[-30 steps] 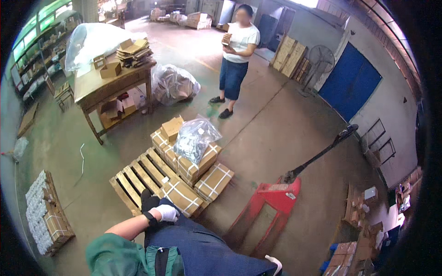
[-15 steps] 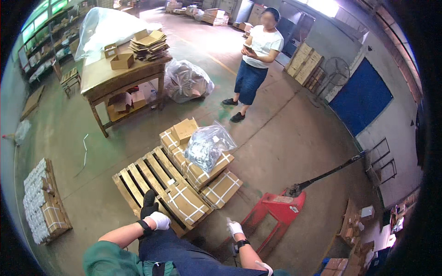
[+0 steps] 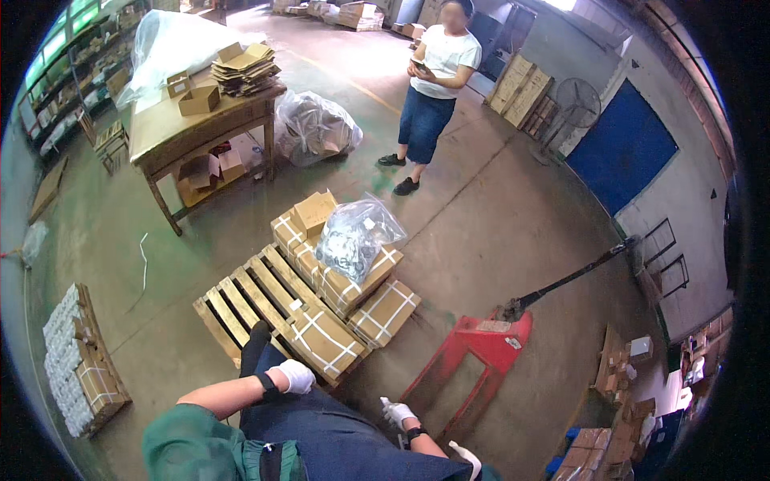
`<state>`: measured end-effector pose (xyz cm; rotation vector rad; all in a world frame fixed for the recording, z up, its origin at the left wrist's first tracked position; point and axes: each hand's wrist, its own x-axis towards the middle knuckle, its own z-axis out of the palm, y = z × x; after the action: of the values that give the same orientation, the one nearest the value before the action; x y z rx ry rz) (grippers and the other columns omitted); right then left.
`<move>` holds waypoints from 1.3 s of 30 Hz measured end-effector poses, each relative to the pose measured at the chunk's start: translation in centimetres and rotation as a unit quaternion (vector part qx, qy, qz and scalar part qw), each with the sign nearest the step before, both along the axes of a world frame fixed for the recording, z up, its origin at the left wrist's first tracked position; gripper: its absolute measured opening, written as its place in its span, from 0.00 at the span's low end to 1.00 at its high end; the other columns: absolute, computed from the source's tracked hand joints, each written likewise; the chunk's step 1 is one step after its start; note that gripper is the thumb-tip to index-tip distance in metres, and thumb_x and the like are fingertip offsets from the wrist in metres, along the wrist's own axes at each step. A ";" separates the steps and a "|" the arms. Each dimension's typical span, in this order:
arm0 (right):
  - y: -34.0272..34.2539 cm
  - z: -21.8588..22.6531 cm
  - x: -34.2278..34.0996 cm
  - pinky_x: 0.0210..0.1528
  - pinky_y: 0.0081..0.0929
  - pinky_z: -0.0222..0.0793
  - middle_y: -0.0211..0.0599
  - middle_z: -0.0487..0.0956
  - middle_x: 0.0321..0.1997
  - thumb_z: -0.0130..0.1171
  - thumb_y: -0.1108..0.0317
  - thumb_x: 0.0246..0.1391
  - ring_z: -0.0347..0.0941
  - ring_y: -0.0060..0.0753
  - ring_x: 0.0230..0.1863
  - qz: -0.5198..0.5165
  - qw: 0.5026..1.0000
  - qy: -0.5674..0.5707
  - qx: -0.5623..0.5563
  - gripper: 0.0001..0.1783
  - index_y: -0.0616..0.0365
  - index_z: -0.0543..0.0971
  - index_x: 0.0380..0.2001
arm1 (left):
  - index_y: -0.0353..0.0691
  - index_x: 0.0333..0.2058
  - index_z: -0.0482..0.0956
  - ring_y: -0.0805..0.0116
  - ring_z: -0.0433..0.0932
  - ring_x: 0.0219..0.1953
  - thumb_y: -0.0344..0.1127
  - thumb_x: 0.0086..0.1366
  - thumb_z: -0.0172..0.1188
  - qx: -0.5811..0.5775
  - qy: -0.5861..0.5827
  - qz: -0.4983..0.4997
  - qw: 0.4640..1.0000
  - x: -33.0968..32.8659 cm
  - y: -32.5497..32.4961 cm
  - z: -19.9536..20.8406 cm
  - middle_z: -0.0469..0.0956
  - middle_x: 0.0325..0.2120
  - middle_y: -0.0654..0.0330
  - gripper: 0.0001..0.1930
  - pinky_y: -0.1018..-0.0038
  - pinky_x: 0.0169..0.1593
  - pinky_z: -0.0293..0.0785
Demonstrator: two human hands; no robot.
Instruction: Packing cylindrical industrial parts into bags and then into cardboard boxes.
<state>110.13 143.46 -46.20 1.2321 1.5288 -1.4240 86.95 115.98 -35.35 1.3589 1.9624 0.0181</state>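
My left hand [image 3: 297, 376], in a white glove, is over my dark trouser leg near the pallet's front edge. Its fingers bend down and are mostly hidden. My right hand [image 3: 397, 414], also gloved, hangs beside the forks of a red pallet jack [image 3: 491, 341], its fingers loosely apart and nothing visible in them. Before me lies a wooden pallet [image 3: 241, 298] bearing strapped cartons [image 3: 327, 343]. A clear plastic bag of dark parts [image 3: 353, 240] sits on the stacked cartons, next to an open carton [image 3: 314, 213]. One strapped carton [image 3: 385, 313] is at the pallet's right side.
A person [image 3: 437, 88] stands beyond the pallet, holding a small dark object. A wooden table [image 3: 152, 136] with flattened cardboard is at far left, a large plastic bag [image 3: 317, 128] beside it. A second loaded pallet [image 3: 104, 353] is at left. Cartons [image 3: 585, 453] lie at lower right.
The pallet and table have shifted slightly left in view. My left hand has moved a little right; my right hand sits lower and closer to me.
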 end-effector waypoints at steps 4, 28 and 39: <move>3.5 -3.3 1.6 0.18 0.28 0.62 0.33 0.76 0.20 0.50 0.57 0.58 0.68 0.29 0.16 -0.069 0.998 -0.008 0.002 0.15 0.58 0.77 0.29 | 0.44 0.34 0.78 0.50 0.79 0.30 0.46 0.59 0.51 0.075 0.055 0.017 0.996 -3.6 4.6 5.6 0.80 0.25 0.52 0.14 0.59 0.37 0.75; 2.1 -4.6 11.3 0.33 0.35 0.68 0.42 0.81 0.31 0.47 0.36 0.53 0.77 0.40 0.33 0.160 0.978 -0.018 0.133 0.34 0.60 0.80 0.35 | 0.48 0.48 0.75 0.52 0.78 0.41 0.46 0.56 0.53 -0.069 -0.005 0.013 0.998 5.4 1.3 0.5 0.79 0.38 0.51 0.21 0.61 0.45 0.74; 2.5 -2.5 2.3 0.19 0.26 0.62 0.29 0.76 0.21 0.49 0.54 0.57 0.68 0.26 0.17 -0.007 0.994 0.105 0.009 0.15 0.53 0.77 0.33 | 0.49 0.39 0.80 0.54 0.80 0.36 0.42 0.57 0.49 -0.025 0.034 0.084 0.996 6.3 1.0 -1.5 0.81 0.34 0.55 0.15 0.63 0.38 0.76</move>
<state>112.45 145.98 -48.74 1.1336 1.6780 -1.5940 93.27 116.98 -36.88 1.1742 2.1149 0.0018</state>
